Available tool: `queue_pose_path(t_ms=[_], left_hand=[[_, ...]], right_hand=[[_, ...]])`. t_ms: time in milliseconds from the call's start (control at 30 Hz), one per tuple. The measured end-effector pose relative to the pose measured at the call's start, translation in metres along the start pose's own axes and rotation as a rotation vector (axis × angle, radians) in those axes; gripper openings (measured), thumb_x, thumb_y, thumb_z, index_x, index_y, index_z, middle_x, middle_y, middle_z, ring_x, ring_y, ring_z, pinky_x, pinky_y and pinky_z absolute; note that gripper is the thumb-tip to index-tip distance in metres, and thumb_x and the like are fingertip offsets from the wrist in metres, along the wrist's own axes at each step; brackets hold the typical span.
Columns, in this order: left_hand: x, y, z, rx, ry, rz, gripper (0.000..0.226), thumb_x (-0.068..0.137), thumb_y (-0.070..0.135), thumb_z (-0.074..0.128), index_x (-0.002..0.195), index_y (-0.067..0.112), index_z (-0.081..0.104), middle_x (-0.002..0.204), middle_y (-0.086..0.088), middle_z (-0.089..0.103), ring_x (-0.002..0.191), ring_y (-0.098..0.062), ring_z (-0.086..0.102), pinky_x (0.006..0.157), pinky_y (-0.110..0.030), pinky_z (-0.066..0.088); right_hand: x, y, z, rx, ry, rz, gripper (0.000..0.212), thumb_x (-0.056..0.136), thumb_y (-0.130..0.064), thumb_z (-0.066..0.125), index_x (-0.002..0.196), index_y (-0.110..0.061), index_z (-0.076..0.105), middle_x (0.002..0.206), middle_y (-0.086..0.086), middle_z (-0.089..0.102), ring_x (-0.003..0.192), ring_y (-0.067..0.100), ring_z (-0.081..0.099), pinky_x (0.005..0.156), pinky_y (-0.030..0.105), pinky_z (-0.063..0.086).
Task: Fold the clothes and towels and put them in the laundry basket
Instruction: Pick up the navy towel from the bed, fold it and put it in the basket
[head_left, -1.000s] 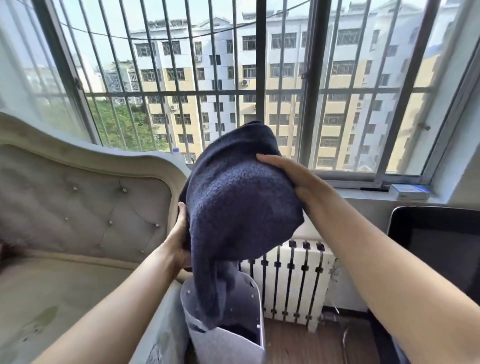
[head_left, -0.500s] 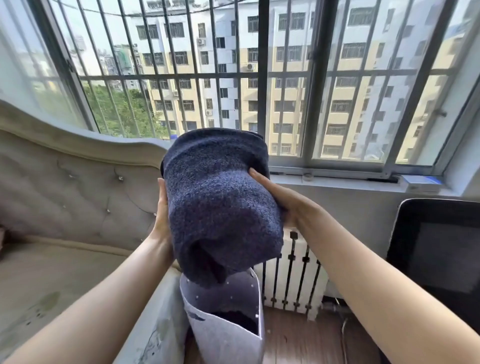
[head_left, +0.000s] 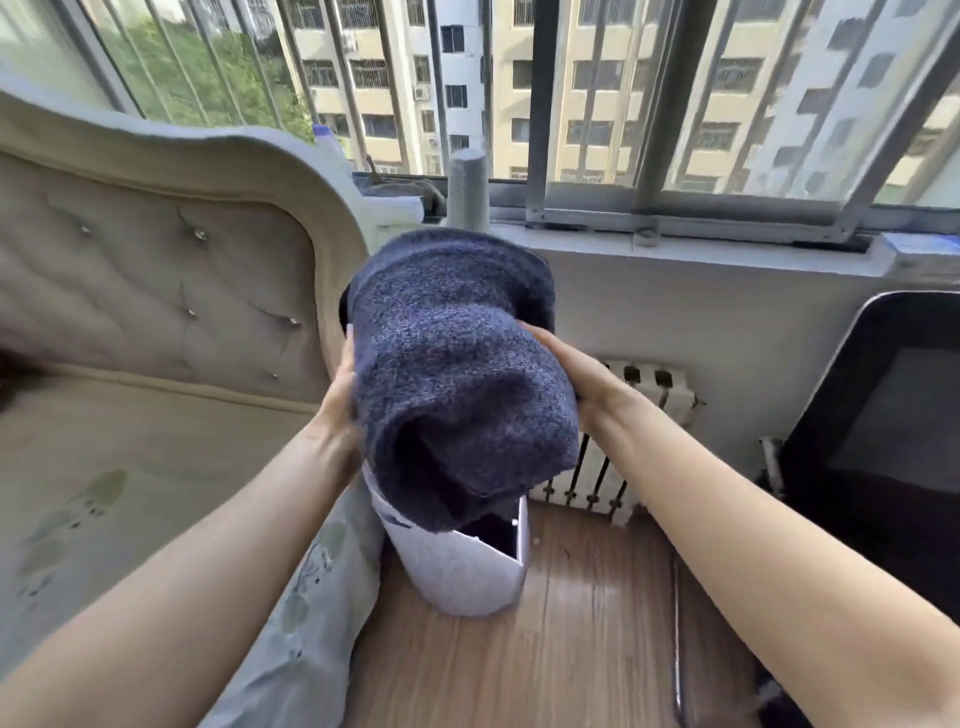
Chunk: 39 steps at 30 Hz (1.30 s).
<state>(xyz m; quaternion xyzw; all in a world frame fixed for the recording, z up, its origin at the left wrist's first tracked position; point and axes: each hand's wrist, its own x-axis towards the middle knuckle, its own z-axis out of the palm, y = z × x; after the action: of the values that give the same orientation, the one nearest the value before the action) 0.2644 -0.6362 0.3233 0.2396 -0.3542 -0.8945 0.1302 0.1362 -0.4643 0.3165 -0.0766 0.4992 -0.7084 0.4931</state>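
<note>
A folded dark blue towel (head_left: 457, 374) hangs in the air between both hands. My left hand (head_left: 340, 400) presses its left side and my right hand (head_left: 571, 374) grips its right side. The towel's lower end dips over the open mouth of the light grey laundry basket (head_left: 457, 566), which stands on the wooden floor beside the bed. Something dark lies inside the basket, mostly hidden by the towel.
A bed with a tufted beige headboard (head_left: 156, 270) fills the left. A white radiator (head_left: 639, 431) sits under the barred window behind the basket. A black chair (head_left: 878, 415) stands at the right. Wooden floor (head_left: 571, 649) surrounds the basket.
Both hands have lowered the towel toward the basket mouth, and the hanging end has been gathered into a tighter bundle. The view has tilted downward.
</note>
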Motion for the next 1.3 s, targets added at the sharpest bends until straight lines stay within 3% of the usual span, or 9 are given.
queue_pose_path(t_ms=[100, 267, 333, 400, 567, 700, 967, 1133, 1300], left_hand=[[0.031, -0.009, -0.026, 0.050, 0.036, -0.138, 0.070, 0.092, 0.060, 0.035, 0.057, 0.014, 0.075, 0.061, -0.001, 0.073, 0.057, -0.015, 0.071, 0.054, -0.022, 0.055], [0.094, -0.018, -0.086, 0.099, 0.078, -0.322, 0.040, 0.078, 0.058, 0.064, 0.101, 0.025, 0.067, 0.089, 0.005, 0.074, 0.096, -0.011, 0.065, 0.098, -0.031, 0.046], [0.114, -0.023, -0.100, 0.126, 0.054, -0.338, 0.038, 0.080, 0.057, 0.061, 0.096, 0.023, 0.070, 0.089, 0.005, 0.074, 0.096, -0.011, 0.064, 0.102, -0.031, 0.043], [0.128, -0.029, -0.110, 0.159, 0.039, -0.347, 0.044, 0.085, 0.057, 0.053, 0.086, 0.019, 0.074, 0.087, 0.001, 0.076, 0.090, -0.014, 0.069, 0.100, -0.032, 0.043], [0.169, -0.048, -0.151, 0.256, 0.094, -0.415, 0.044, 0.082, 0.059, 0.056, 0.099, 0.021, 0.072, 0.108, -0.002, 0.070, 0.106, -0.019, 0.063, 0.104, -0.035, 0.041], [0.196, -0.073, -0.179, 0.319, 0.123, -0.452, 0.046, 0.087, 0.054, 0.052, 0.072, 0.020, 0.079, 0.083, 0.001, 0.077, 0.082, -0.015, 0.072, 0.089, -0.032, 0.047], [0.263, -0.116, -0.221, 0.291, 0.174, -0.449, 0.047, 0.091, 0.042, 0.051, 0.060, 0.021, 0.078, 0.071, 0.002, 0.076, 0.087, -0.016, 0.063, 0.077, -0.030, 0.046], [0.298, -0.145, -0.252, 0.356, 0.273, -0.496, 0.030, 0.089, 0.044, 0.053, 0.084, 0.017, 0.067, 0.082, -0.004, 0.074, 0.086, -0.020, 0.063, 0.072, -0.030, 0.046], [0.338, -0.186, -0.308, 0.369, 0.358, -0.601, 0.031, 0.089, 0.043, 0.055, 0.097, 0.015, 0.066, 0.102, -0.008, 0.069, 0.093, -0.023, 0.061, 0.071, -0.034, 0.046]], right_hand=[[0.029, 0.019, -0.021, 0.029, 0.022, 0.036, 0.034, 0.091, -0.038, 0.055, 0.113, -0.012, 0.063, 0.101, 0.006, 0.068, 0.093, 0.020, 0.063, 0.096, 0.036, 0.046], [0.086, 0.052, -0.046, 0.102, 0.030, 0.068, 0.026, 0.092, -0.034, 0.053, 0.104, -0.013, 0.065, 0.097, 0.006, 0.068, 0.088, 0.020, 0.066, 0.083, 0.035, 0.053], [0.113, 0.067, -0.056, 0.126, 0.060, 0.118, 0.031, 0.090, -0.037, 0.055, 0.107, -0.013, 0.064, 0.098, 0.007, 0.070, 0.088, 0.021, 0.068, 0.077, 0.033, 0.057], [0.137, 0.083, -0.066, 0.137, 0.100, 0.176, 0.035, 0.090, -0.041, 0.056, 0.111, -0.014, 0.063, 0.096, 0.006, 0.072, 0.087, 0.021, 0.070, 0.073, 0.031, 0.058], [0.194, 0.129, -0.093, 0.124, 0.195, 0.316, 0.061, 0.086, -0.048, 0.061, 0.136, -0.014, 0.052, 0.134, 0.010, 0.059, 0.123, 0.027, 0.055, 0.104, 0.042, 0.044], [0.231, 0.162, -0.115, 0.144, 0.252, 0.398, 0.061, 0.085, -0.050, 0.061, 0.134, -0.014, 0.054, 0.127, 0.010, 0.063, 0.109, 0.027, 0.061, 0.095, 0.039, 0.048], [0.306, 0.218, -0.160, 0.182, 0.327, 0.484, 0.068, 0.075, -0.054, 0.070, 0.131, -0.017, 0.056, 0.129, 0.011, 0.063, 0.116, 0.028, 0.060, 0.099, 0.044, 0.047], [0.346, 0.257, -0.186, 0.135, 0.391, 0.540, 0.078, 0.065, -0.056, 0.077, 0.130, -0.018, 0.056, 0.127, 0.010, 0.064, 0.117, 0.030, 0.059, 0.105, 0.047, 0.043], [0.384, 0.306, -0.213, 0.101, 0.433, 0.578, 0.063, 0.075, -0.053, 0.071, 0.124, -0.017, 0.058, 0.123, 0.008, 0.065, 0.113, 0.028, 0.059, 0.100, 0.045, 0.046]])
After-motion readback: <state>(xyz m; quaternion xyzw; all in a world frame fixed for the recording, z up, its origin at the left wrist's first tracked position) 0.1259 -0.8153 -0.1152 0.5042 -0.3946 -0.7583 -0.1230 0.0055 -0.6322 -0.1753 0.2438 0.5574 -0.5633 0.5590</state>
